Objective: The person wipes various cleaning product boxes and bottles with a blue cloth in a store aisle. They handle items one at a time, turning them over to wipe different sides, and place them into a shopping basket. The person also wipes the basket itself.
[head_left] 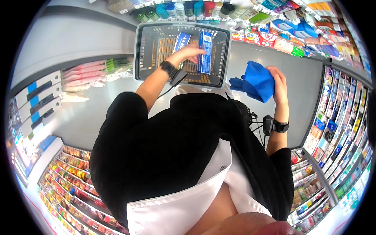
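Observation:
In the head view a grey plastic shopping basket point(182, 83) stands in front of me. Two blue-and-white cardboard boxes are in it: a right-hand box point(204, 63), long and bearing print, and a tilted box point(182, 40) to its left. My left hand point(189, 54) reaches into the basket, thumb and fingers at the left edge of the right-hand box; whether it grips the box cannot be told. To the right of the basket my right hand point(277, 83) holds a folded blue cloth point(258, 79) that hangs over the floor. Both wrists wear black straps with small devices.
Shelves of bottles point(198, 8) and bagged goods point(267, 39) run behind the basket. A rack of small packages point(337, 117) stands at the right, snack shelves point(73, 176) at the lower left. Pink packages point(85, 72) lie on a low shelf at the left. Grey floor point(246, 53) shows beside the basket.

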The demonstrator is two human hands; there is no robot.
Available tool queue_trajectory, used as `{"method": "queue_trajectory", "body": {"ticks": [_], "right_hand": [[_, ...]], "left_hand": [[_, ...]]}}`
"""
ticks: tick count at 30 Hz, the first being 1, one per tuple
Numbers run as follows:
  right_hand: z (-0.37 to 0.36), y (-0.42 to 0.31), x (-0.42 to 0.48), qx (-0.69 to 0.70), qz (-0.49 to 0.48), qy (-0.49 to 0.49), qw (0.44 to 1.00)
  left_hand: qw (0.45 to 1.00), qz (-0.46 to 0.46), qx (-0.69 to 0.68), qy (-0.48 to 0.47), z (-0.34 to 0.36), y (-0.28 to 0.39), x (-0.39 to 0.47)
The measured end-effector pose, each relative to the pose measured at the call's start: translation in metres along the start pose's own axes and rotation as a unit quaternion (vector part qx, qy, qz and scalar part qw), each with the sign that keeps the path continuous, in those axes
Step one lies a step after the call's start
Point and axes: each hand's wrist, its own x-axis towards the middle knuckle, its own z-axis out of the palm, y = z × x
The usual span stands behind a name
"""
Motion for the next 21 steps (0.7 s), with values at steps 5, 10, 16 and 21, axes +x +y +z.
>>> {"method": "queue_trajectory", "body": {"ticks": [5,10,16,21], "right_hand": [[0.034,-0.029,0.017,-0.107,-0.039,-0.109,0.987],[0.079,-0.079,0.024,-0.11,-0.191,-0.194,0.956],[0.103,-0.094,0.019,-0.143,-0.199,-0.287,0.926],[0.12,-0.091,0.014,-0.142,-0.25,-0.153,0.946]], "left_hand": [[0.973,0.22,-0.06,-0.019,0.006,0.069,-0.099],[0.943,0.324,-0.071,-0.035,0.022,0.111,-0.142],[0.879,0.465,-0.098,-0.027,0.031,0.143,-0.168],[0.804,0.584,0.11,0.04,0.039,0.156,-0.185]]}}
